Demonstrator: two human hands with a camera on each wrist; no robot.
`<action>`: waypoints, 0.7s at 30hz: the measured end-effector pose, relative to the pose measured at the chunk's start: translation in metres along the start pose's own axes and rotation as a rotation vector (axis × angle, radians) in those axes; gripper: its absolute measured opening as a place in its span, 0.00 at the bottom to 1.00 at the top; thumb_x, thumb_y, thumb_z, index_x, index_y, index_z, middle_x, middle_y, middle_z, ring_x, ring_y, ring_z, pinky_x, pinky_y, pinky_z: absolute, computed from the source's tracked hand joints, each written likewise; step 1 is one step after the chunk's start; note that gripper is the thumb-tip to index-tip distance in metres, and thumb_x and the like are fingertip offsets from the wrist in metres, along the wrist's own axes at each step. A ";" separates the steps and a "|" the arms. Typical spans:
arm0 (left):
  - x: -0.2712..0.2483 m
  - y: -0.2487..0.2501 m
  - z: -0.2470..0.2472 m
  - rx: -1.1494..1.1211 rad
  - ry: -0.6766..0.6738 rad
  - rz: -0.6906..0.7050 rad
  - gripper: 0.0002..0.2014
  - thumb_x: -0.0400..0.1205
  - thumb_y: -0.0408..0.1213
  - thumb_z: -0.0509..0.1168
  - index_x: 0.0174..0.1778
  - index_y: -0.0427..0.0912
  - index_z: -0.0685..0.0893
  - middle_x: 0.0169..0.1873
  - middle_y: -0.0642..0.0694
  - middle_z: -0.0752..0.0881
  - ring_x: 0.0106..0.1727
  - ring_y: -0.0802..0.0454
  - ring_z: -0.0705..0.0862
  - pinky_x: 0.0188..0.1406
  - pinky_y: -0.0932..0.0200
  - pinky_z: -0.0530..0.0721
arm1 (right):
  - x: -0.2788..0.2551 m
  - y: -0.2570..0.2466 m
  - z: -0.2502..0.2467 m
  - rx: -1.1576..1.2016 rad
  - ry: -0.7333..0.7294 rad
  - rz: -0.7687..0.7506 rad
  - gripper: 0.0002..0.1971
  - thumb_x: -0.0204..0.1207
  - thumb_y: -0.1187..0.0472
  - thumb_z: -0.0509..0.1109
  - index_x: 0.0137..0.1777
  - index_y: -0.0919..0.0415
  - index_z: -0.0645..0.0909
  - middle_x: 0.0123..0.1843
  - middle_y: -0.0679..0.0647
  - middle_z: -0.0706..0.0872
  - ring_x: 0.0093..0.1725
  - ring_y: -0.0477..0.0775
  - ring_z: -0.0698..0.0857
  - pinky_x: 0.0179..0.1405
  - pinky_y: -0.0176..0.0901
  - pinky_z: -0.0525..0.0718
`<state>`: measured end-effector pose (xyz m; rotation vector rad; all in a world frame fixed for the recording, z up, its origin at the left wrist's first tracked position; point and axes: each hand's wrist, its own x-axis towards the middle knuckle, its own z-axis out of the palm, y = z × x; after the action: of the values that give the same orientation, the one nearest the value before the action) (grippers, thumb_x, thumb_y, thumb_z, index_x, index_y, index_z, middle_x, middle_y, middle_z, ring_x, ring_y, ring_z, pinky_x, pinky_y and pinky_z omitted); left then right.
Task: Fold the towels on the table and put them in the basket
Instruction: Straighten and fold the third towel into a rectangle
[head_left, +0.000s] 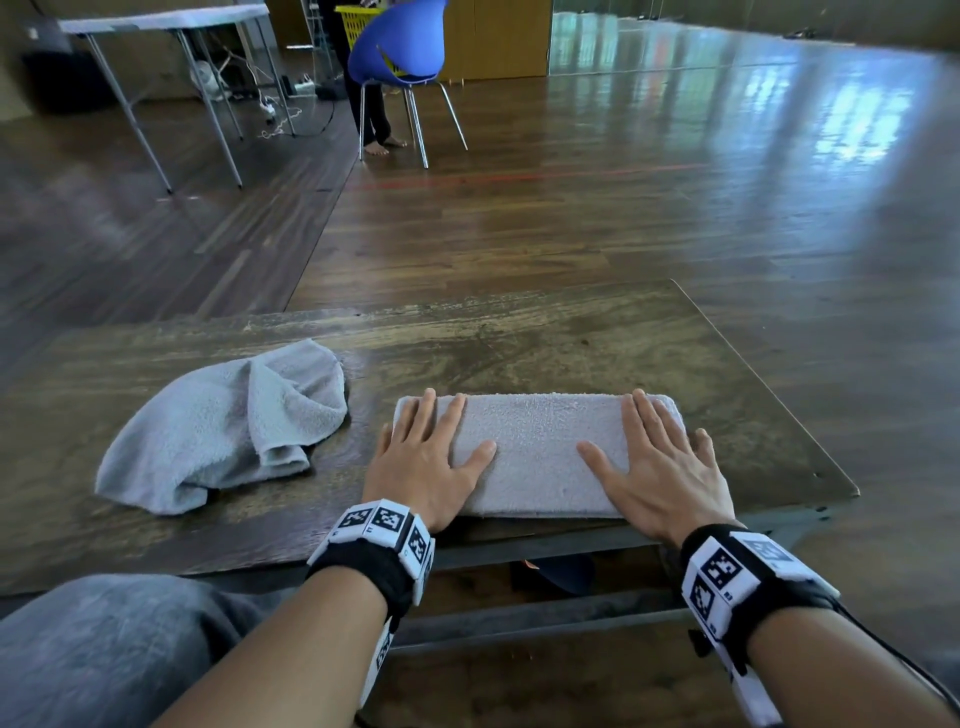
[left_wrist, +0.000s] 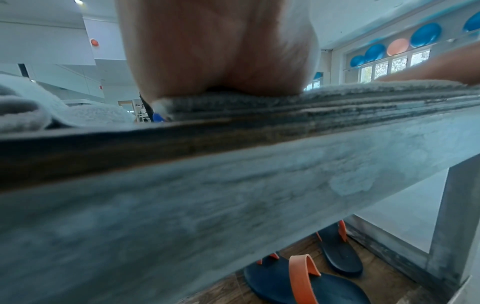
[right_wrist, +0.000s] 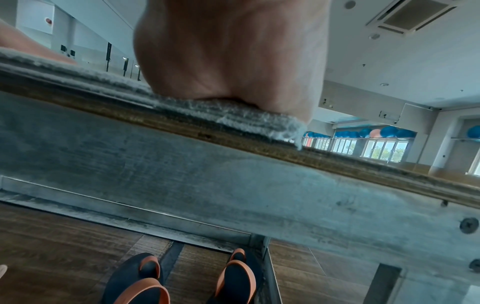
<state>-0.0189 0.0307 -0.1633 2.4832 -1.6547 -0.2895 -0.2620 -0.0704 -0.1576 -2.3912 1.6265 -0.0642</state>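
Observation:
A folded pale grey towel (head_left: 537, 452) lies as a long rectangle near the front edge of the wooden table (head_left: 519, 343). My left hand (head_left: 428, 457) presses flat on its left end, fingers straight. On the right end my right hand (head_left: 660, 462) lies flat the same way. A second grey towel (head_left: 223, 431) sits crumpled to the left. In the left wrist view the palm (left_wrist: 221, 61) rests on the layered towel edge (left_wrist: 285, 105). The right wrist view shows my palm (right_wrist: 233, 57) on the towel's corner (right_wrist: 246, 121). A yellow basket (head_left: 356, 23) shows far off behind a blue chair.
A blue chair (head_left: 400, 52) and a person's bare legs (head_left: 374, 114) stand far across the wooden floor, beside a grey folding table (head_left: 171, 31). Blue and orange sandals (right_wrist: 182, 277) lie under my table. My grey-trousered knee (head_left: 104, 649) is at the lower left.

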 end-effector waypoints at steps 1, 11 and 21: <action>-0.001 -0.002 -0.002 -0.003 -0.007 -0.008 0.39 0.79 0.75 0.36 0.86 0.65 0.39 0.87 0.55 0.38 0.88 0.53 0.37 0.87 0.44 0.41 | 0.000 0.000 0.000 -0.004 0.003 0.010 0.49 0.75 0.21 0.36 0.90 0.50 0.37 0.91 0.42 0.36 0.89 0.42 0.35 0.88 0.61 0.39; -0.004 -0.011 -0.007 -0.004 -0.011 -0.012 0.41 0.78 0.76 0.36 0.86 0.64 0.38 0.87 0.56 0.38 0.87 0.57 0.37 0.87 0.45 0.42 | -0.001 0.002 -0.004 -0.004 -0.025 0.081 0.48 0.79 0.24 0.37 0.90 0.54 0.34 0.91 0.46 0.35 0.89 0.46 0.35 0.88 0.61 0.39; -0.004 -0.009 -0.008 0.011 -0.026 -0.032 0.40 0.79 0.75 0.37 0.86 0.63 0.37 0.87 0.56 0.36 0.87 0.57 0.36 0.87 0.44 0.42 | -0.003 0.011 -0.010 0.031 -0.062 0.185 0.39 0.85 0.34 0.36 0.90 0.54 0.35 0.92 0.46 0.37 0.90 0.51 0.35 0.87 0.65 0.38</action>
<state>-0.0107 0.0375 -0.1570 2.5266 -1.6320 -0.3179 -0.2745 -0.0728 -0.1504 -2.1866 1.7960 0.0179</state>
